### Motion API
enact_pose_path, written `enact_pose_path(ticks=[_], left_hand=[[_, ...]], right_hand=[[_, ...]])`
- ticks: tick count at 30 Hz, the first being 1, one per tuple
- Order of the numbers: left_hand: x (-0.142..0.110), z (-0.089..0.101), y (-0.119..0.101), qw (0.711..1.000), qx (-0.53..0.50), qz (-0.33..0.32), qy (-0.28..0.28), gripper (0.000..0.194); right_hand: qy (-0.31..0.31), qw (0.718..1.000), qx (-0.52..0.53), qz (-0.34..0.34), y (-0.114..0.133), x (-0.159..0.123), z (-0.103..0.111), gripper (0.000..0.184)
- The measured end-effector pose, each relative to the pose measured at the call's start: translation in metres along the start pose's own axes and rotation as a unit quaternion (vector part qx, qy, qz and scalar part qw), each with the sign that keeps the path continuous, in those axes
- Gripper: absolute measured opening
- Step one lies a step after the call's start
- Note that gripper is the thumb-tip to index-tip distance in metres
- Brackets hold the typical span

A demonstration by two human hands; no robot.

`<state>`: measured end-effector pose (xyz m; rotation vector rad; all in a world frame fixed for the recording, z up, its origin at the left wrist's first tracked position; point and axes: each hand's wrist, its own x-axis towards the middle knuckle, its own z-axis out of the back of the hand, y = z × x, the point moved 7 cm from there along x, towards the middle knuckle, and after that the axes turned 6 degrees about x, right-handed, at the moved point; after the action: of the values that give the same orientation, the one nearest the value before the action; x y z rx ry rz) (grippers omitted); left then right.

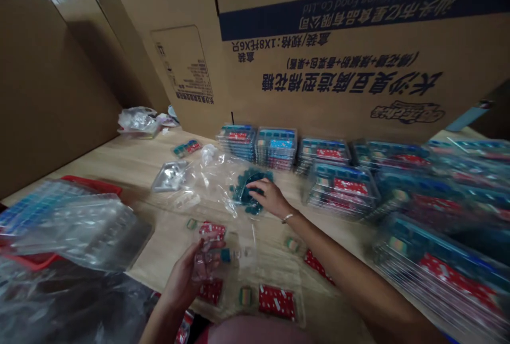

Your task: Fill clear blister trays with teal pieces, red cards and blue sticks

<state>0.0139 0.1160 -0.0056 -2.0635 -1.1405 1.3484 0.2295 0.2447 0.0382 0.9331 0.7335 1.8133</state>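
Note:
My left hand (pixel 190 267) is closed around the edge of a clear plastic tray (pixel 239 253), which has small moulded hollows; one dark teal piece (pixel 225 255) sits in it. My right hand (pixel 273 198) reaches over a heap of dark teal pieces (pixel 251 208) on a clear plastic bag (pixel 215 179). Its fingers look apart at the heap, with nothing plainly between them. Close to my body lie clear trays holding red dotted packets (pixel 277 301) and small striped green-and-yellow blocks (pixel 246 296). Some of these are partly hidden by my left hand.
Stacks of filled clear trays (pixel 338 187) line the back and right of the table. A red basket (pixel 91 183) with blue sheets and empty clear trays (pixel 87 232) stands left. Large cardboard boxes (pixel 247 99) wall off the back and left. Dark plastic film (pixel 71 307) lies front left.

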Motion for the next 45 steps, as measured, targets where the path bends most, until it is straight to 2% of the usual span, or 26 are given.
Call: enact_pose_path(ticks=[3,5,8,10,13,18,22,28,34,37,40,42,43,45], left_hand=[[0.007,-0.021,0.002,0.999,-0.010,0.021,0.028,0.023],[0.010,-0.034,0.003,0.998,-0.008,0.027,0.048,0.024],[0.011,-0.049,0.004,0.997,-0.001,0.023,0.074,0.027],[0.010,-0.054,0.005,0.997,0.000,0.023,0.078,0.028],[0.006,-0.056,0.005,0.998,-0.008,0.019,0.058,0.026],[0.003,-0.052,0.005,1.000,-0.003,0.017,0.025,0.027],[0.002,-0.052,0.005,1.000,-0.008,0.010,0.020,0.026],[0.001,-0.058,0.003,0.999,-0.011,0.001,0.034,0.024],[0.004,-0.059,0.002,0.999,-0.015,-0.002,0.028,0.025],[0.003,-0.054,0.002,1.000,-0.015,0.002,0.023,0.024],[-0.002,-0.041,-0.002,1.000,-0.018,0.000,0.001,0.024],[-0.006,-0.027,-0.005,0.999,-0.026,-0.007,-0.024,0.025],[-0.007,-0.020,-0.006,0.999,-0.033,-0.011,-0.036,0.026],[-0.006,-0.007,-0.004,0.998,-0.047,-0.014,-0.048,0.027]], right_hand=[[-0.005,0.972,0.221,-0.074,-0.001,-0.044,0.017,0.027],[0.010,0.957,0.269,-0.106,0.008,-0.072,0.017,0.027],[0.026,0.975,0.203,-0.083,0.033,-0.101,0.014,0.018],[0.040,0.989,0.142,-0.023,0.052,-0.111,0.009,0.014],[0.043,0.992,0.100,0.060,0.070,-0.117,0.006,0.014],[-0.009,0.992,0.089,0.086,0.073,-0.118,0.012,0.013],[0.025,0.987,0.052,0.150,0.081,-0.120,0.005,0.014],[0.004,0.988,0.022,0.155,0.080,-0.120,0.009,0.013],[0.041,0.980,-0.046,0.191,0.091,-0.123,0.000,0.014],[0.027,0.983,-0.013,0.183,0.091,-0.120,0.005,0.014],[-0.055,0.989,0.063,0.124,0.068,-0.100,0.023,0.014],[-0.072,0.993,0.035,0.084,0.047,-0.075,0.025,0.014],[-0.052,0.996,-0.013,0.070,0.038,-0.058,0.019,0.015],[0.035,0.989,-0.133,0.049,0.021,-0.021,-0.006,0.017]])
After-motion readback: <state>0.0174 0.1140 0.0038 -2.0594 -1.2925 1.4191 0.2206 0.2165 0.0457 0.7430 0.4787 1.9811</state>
